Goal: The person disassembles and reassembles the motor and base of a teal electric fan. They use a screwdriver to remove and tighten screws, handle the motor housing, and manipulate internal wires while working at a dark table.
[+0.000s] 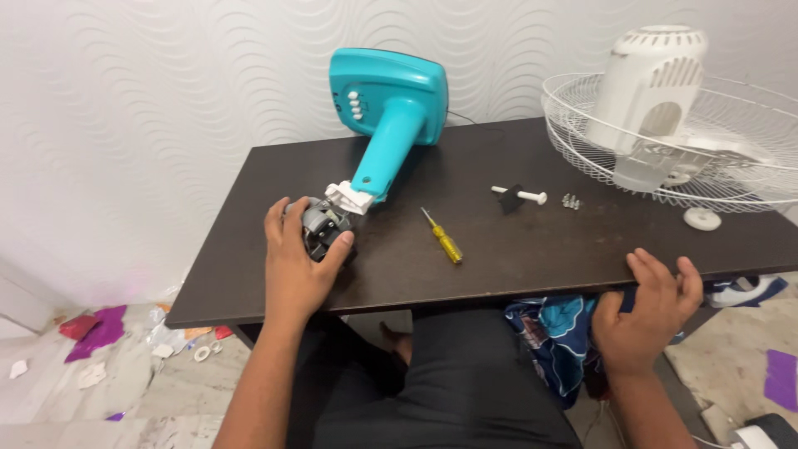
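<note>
Against the wavy white wall, the dark counter (499,249) carried a grey motor (320,229) at centre-left, gripped by the left hand (299,262), while the right hand (652,312) clutched the near edge, where loose screws (570,200) could likely roll off if jolted.

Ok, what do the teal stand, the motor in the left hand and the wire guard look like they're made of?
Teal stand: looks like moulded plastic, smooth with a soft sheen. Motor under the left hand: apparently grey metal, dull, with dark gaps between parts. Wire guard: thin white wires, probably coated metal, though plastic can't be ruled out.
</note>
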